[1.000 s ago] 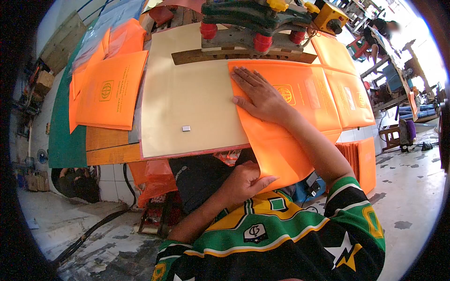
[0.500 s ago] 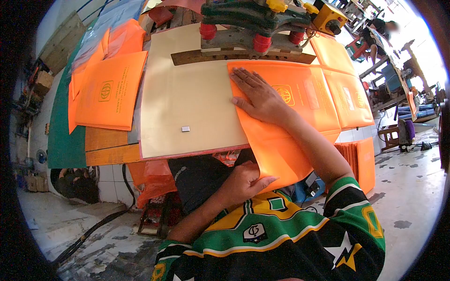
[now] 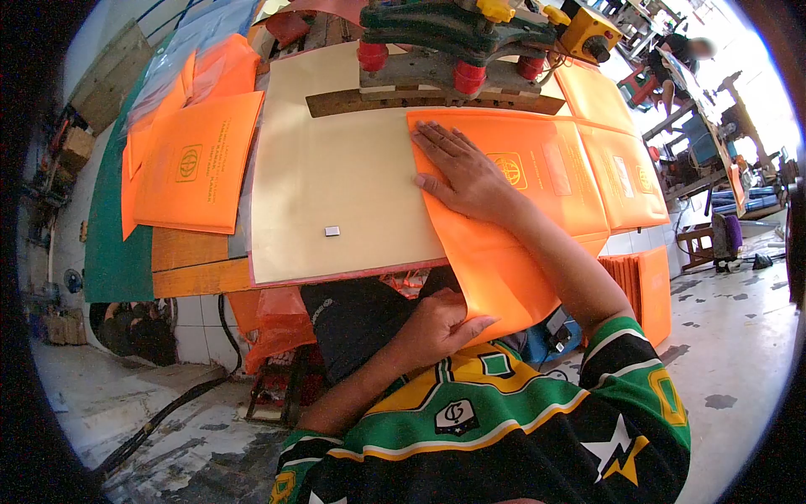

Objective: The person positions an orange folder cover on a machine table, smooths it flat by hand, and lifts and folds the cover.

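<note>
- The orange plastic cover point(image 3: 546, 197) lies partly on the cream board point(image 3: 336, 193), its upper left corner just below the brown bar point(image 3: 437, 102), its near part hanging over the board's front edge toward the person; gold emblems and lettering show on it
- The right hand point(image 3: 470, 181) rests flat, palm down, on the cover near its left edge, fingers nearly together and thumb apart, pressing rather than gripping
- The left hand point(image 3: 437, 323) holds the cover's lower left corner, thumb on top and the other fingers curled, partly hidden; the grip is narrow, closed on the sheet
- A small white block point(image 3: 332, 231) sits on the board, left of the cover and well apart from both hands
- Above the cover stands a dark green press point(image 3: 462, 38) with red cylindrical mounts point(image 3: 469, 77), yellow knobs point(image 3: 497, 9) and a yellow control box point(image 3: 591, 34)
- Left of the board, orange printed covers point(image 3: 197, 164) lie in an uneven pile, beside clear plastic sheeting point(image 3: 180, 67), over a wooden tabletop point(image 3: 197, 280) and a green mat point(image 3: 117, 252)
- Below the tabletop's level, at the right, a stack of folded orange covers point(image 3: 651, 294) stands behind the right forearm
- Farther off at the upper right, another person point(image 3: 672, 71) is near a worktable point(image 3: 701, 97)
</note>
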### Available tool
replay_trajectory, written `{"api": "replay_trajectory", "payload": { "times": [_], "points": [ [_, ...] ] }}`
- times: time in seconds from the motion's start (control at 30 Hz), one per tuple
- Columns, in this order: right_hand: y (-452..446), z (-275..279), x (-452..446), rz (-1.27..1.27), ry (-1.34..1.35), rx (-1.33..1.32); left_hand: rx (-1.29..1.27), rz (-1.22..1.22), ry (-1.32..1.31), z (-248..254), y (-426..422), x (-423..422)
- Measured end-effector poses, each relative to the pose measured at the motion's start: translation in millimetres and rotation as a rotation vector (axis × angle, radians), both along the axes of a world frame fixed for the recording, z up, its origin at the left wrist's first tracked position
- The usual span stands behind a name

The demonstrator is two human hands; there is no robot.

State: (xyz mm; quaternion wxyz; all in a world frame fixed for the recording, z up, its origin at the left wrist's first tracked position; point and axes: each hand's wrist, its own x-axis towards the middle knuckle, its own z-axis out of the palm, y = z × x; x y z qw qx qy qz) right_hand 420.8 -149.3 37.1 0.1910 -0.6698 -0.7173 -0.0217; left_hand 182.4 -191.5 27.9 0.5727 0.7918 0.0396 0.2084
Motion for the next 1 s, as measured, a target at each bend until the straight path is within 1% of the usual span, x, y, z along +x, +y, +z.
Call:
{"api": "replay_trajectory", "payload": {
  "times": [0.1,0.2,0.27,0.4,0.47,0.57,0.73,0.9,0.97,1.0],
  "points": [
    [-1,0,0,0.001,0.013,0.003,0.020,0.006,-0.036,-1,-1,4],
    [-2,-1,3,0.005,0.027,0.007,-0.014,0.002,-0.025,0,-3,8],
    [-3,-2,4,0.004,0.032,0.005,-0.006,-0.055,0.027,-5,-3,11],
    [-7,-5,7,0.037,0.051,0.015,0.003,-0.109,0.021,-8,-6,17],
    [-11,-2,5,0.031,0.047,0.013,0.055,-0.107,0.000,-12,-9,16],
    [-14,4,2,0.037,0.072,-0.025,0.062,-0.059,-0.074,-7,-11,8],
    [-14,-2,-3,0.034,0.091,0.007,0.072,-0.070,-0.027,-11,-9,-11],
    [-20,18,-12,0.042,0.135,-0.057,0.105,-0.097,-0.014,0,-8,-28],
    [-25,26,-9,0.031,0.144,-0.070,0.001,-0.077,0.034,2,-6,-42],
    [-29,31,-2,0.014,0.156,-0.110,-0.001,-0.081,0.036,7,-2,-50]
  ]
}}
